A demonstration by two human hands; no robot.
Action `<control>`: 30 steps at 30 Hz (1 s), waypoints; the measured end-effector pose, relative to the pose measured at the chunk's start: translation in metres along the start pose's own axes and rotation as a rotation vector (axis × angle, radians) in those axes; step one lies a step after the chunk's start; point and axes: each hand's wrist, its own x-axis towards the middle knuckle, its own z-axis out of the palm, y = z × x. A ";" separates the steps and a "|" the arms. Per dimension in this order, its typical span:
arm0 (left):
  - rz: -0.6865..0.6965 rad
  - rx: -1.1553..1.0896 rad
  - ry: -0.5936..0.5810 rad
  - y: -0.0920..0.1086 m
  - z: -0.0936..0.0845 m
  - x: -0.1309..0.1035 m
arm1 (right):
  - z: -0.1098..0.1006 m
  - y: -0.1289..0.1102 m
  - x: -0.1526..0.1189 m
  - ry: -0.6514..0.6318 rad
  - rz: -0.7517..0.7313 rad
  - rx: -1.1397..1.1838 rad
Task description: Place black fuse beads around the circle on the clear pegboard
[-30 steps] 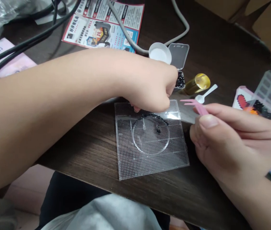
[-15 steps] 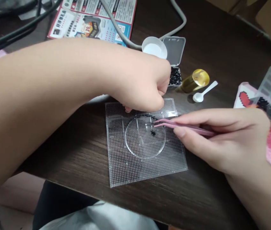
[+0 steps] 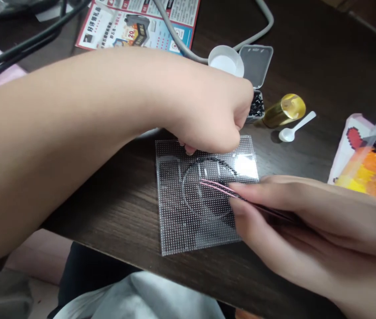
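A clear square pegboard (image 3: 181, 230) with rows of small pegs lies on the dark table. An arc of black beads (image 3: 212, 159) follows the top of a round outline on it. My left hand (image 3: 212, 113) is curled closed over the board's far edge, its fingertips hidden beneath; what it holds, if anything, cannot be seen. Pinched in my right hand (image 3: 274, 208) are pink tweezers (image 3: 221, 188), their tips pointing left over the board inside the outline. Whether a bead sits between the tips is too small to tell.
Behind my left hand are an open box of black beads (image 3: 257, 105) and a white round cup (image 3: 226, 62). A gold cylinder (image 3: 285, 110) and white spoon (image 3: 296, 129) lie to the right. Coloured beads (image 3: 367, 168) sit farther right. A leaflet (image 3: 114, 29) and cables (image 3: 35, 40) lie behind.
My right hand and the tweezers have moved down and left over the board, uncovering more of the black bead arc. The whole view has shifted slightly. My left hand stays in place.
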 end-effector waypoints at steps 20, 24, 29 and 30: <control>0.158 -0.046 0.055 -0.002 -0.001 -0.009 | 0.019 0.006 0.001 0.074 -0.047 -0.084; 0.148 -0.040 0.055 -0.002 -0.002 -0.008 | 0.019 0.005 0.002 0.079 -0.033 -0.059; 0.148 -0.056 0.064 -0.002 -0.002 -0.009 | 0.017 0.002 0.005 0.039 -0.026 -0.031; 0.149 -0.057 0.061 -0.002 -0.002 -0.009 | 0.017 0.001 0.006 0.021 -0.027 -0.035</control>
